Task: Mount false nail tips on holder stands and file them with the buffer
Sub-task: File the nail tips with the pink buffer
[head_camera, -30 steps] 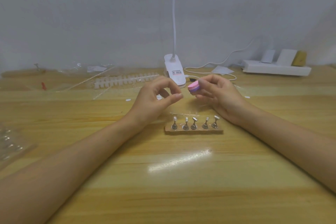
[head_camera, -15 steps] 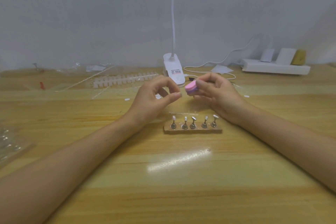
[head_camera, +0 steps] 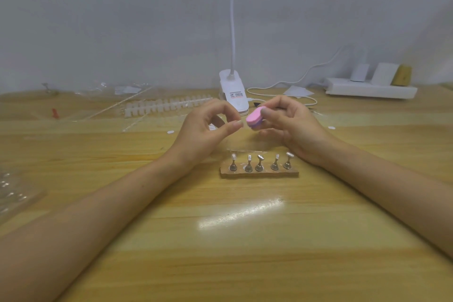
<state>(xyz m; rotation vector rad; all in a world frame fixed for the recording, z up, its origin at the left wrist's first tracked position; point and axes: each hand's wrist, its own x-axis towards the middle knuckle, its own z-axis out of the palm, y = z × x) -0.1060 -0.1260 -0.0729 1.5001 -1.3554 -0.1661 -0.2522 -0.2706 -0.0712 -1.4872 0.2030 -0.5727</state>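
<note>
Above the table's middle my right hand (head_camera: 291, 127) grips a pink and purple buffer block (head_camera: 255, 120), its pink face turned toward my left hand. My left hand (head_camera: 203, 130) pinches thumb and forefinger together right beside the buffer; what they pinch is too small to make out, likely a clear nail tip. Below both hands a brown holder base (head_camera: 259, 173) carries several small metal stands (head_camera: 259, 163) in a row.
A strip of white nail tips (head_camera: 166, 105) and clear plastic sticks lie at the back left. A white clip lamp (head_camera: 233, 95) stands behind my hands, its cable running to a white power strip (head_camera: 370, 89) at the back right. Clear packaging (head_camera: 14, 189) lies at the left edge.
Both hands stay close together above the holder; the buffer has shifted slightly against the left fingertips. The holder base has not moved.
</note>
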